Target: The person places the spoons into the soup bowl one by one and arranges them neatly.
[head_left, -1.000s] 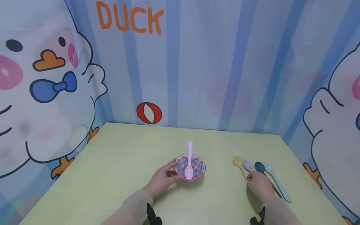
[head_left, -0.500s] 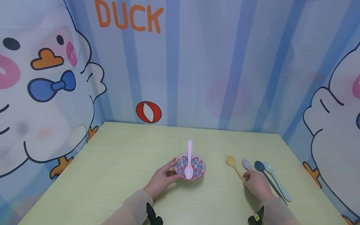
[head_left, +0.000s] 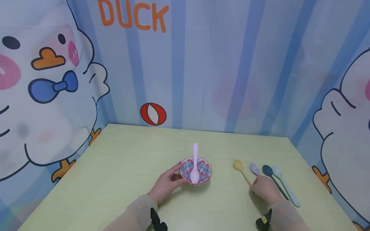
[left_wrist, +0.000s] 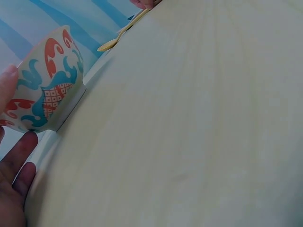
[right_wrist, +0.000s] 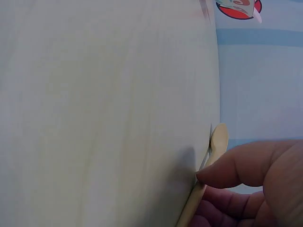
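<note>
Near the table's middle stands a small bowl (head_left: 203, 166) with a red, blue and white pattern. A pink spoon (head_left: 195, 175) leans in it, handle towards the back. My left hand (head_left: 167, 183) holds the bowl from its left side, fingers and thumb spread round the wall. Over on the right, my right hand (head_left: 266, 190) pinches the handle of a yellow spoon (head_left: 238, 165). In the right wrist view, thumb and fingers grip this yellow spoon (right_wrist: 219, 138) low on its handle; its bowl end points away from the hand.
Beside the right hand lie a lilac spoon (head_left: 254, 168), partly hidden by the hand, a dark teal spoon (head_left: 267, 170) and a pale blue spoon (head_left: 286, 187). Behind the pale yellow table (head_left: 130, 150) hangs a striped blue curtain (head_left: 202, 64) printed with ducks.
The yellow spoon's head has shifted left, away from the lilac spoon, with the right hand moving slightly left. In the last half second little has moved. The left hand and bowl stay put.
</note>
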`<state>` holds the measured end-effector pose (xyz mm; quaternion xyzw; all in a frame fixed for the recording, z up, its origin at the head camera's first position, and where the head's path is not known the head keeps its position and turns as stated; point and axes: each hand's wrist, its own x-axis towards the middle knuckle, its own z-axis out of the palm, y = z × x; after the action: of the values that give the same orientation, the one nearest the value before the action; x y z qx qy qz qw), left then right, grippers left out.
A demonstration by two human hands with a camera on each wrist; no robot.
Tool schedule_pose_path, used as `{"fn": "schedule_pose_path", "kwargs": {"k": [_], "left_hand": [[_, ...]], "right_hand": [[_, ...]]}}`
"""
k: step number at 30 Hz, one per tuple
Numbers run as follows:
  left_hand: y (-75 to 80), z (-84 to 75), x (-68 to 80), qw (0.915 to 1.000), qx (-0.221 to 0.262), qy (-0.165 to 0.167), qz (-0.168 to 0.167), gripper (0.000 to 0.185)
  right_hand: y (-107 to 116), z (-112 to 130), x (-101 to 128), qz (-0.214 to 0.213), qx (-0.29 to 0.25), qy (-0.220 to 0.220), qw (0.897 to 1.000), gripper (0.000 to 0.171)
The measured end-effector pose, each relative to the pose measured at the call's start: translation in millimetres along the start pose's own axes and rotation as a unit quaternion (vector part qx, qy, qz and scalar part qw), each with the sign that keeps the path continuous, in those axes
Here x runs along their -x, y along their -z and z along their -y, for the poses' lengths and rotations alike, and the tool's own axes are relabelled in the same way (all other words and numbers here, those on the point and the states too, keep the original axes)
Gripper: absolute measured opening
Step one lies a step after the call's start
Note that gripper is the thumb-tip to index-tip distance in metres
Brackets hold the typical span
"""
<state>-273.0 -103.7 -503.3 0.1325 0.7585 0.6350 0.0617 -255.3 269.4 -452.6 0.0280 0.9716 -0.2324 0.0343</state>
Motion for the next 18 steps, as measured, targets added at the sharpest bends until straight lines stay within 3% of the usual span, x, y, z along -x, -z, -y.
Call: {"fn": "schedule_pose_path", "kwargs": {"k": [6,11,18], "left_hand": [[0.5,-1.3,0.5,0.9999,-0.003,-0.015,-0.005,0.061],[0.7,-1.2,1.7,0.9997,-0.001,-0.024,-0.006,0.062],[0.3,-3.1,3.4,0.9994,-0.013,-0.027,-0.017,0.054]], "right_hand": [[1.4,6.3,0.6,-0.003,0.046,0.018,0.999,0.019],[2.8,9.1,0.5,0.008,0.037,-0.002,0.999,0.017],[6.4,9.1,0.5,0.015,0.027,0.004,1.0,0.013]]}}
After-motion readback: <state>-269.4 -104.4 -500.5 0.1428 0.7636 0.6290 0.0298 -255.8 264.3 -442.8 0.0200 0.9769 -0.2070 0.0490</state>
